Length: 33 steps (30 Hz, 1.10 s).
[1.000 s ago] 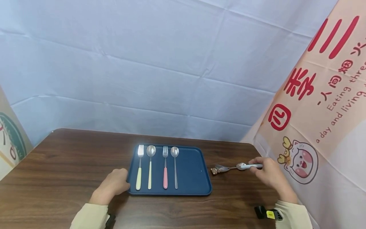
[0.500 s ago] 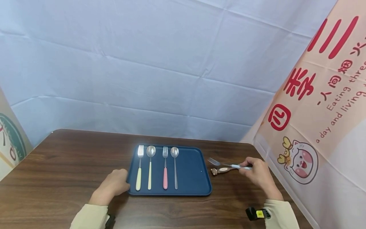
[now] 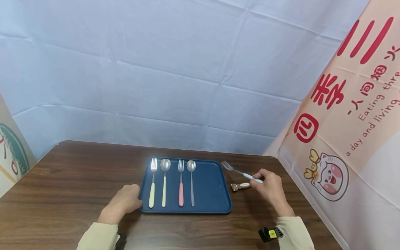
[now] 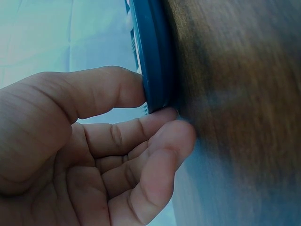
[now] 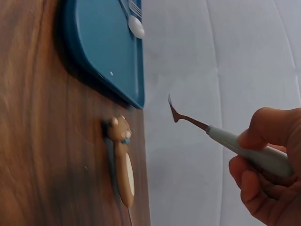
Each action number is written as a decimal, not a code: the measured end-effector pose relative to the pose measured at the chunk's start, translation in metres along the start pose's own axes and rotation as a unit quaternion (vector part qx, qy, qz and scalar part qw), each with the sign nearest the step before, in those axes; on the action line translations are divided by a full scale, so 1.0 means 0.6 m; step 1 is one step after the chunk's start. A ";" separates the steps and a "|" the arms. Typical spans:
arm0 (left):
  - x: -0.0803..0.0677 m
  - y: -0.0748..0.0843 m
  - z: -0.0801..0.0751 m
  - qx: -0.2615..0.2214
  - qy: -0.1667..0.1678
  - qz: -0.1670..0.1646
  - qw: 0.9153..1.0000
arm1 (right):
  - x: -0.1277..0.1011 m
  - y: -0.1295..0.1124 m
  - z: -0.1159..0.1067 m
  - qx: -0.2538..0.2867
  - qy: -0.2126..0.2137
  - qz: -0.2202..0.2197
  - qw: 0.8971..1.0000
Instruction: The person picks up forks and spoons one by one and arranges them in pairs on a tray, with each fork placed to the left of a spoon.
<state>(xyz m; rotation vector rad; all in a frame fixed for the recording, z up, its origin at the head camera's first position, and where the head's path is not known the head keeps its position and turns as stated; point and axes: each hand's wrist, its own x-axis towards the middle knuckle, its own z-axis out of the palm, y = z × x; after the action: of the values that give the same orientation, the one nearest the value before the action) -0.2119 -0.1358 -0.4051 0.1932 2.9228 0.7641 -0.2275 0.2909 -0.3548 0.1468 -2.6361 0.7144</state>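
Observation:
A dark blue tray [image 3: 212, 194] lies on the wooden table and carries a cream-handled fork [image 3: 152, 184], a cream-handled spoon [image 3: 164, 182], a pink-handled fork [image 3: 181, 184] and a grey spoon [image 3: 191, 180] side by side. My left hand [image 3: 125, 203] grips the tray's left edge [image 4: 155, 61], thumb on top and fingers beneath. My right hand [image 3: 268, 189] pinches a pale-blue-handled fork [image 3: 239, 172] lifted above the table just right of the tray, tines [image 5: 175, 110] pointing toward the tray's far right corner. A bear-handled utensil [image 3: 240, 186] lies on the table below it.
White cloth hangs behind the table [image 3: 62, 187]. A printed banner [image 3: 350, 132] stands close on the right, near my right hand. Another patterned panel [image 3: 12, 152] is at the far left. The tray's right half [image 5: 103, 52] holds no cutlery.
My right hand has lifted the pale-blue-handled fork and carried it left toward the tray. The bear-handled utensil stays on the table. The left hand has not moved.

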 end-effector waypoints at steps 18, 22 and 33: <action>0.001 0.000 -0.004 0.001 -0.002 -0.001 1.000 | -0.004 -0.039 0.068 0.028 0.008 0.041 0.999; 0.002 -0.001 -0.004 0.001 0.002 0.005 1.000 | -0.005 -0.047 0.079 0.037 0.003 0.048 0.998; 0.002 -0.002 -0.001 0.004 0.001 -0.002 1.000 | -0.005 -0.064 0.107 0.039 -0.005 0.037 0.999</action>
<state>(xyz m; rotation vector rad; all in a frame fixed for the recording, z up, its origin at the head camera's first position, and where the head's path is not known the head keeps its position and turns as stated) -0.2133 -0.1365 -0.4054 0.1886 2.9268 0.7530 -0.2398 0.2257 -0.3888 0.0752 -2.6361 0.8441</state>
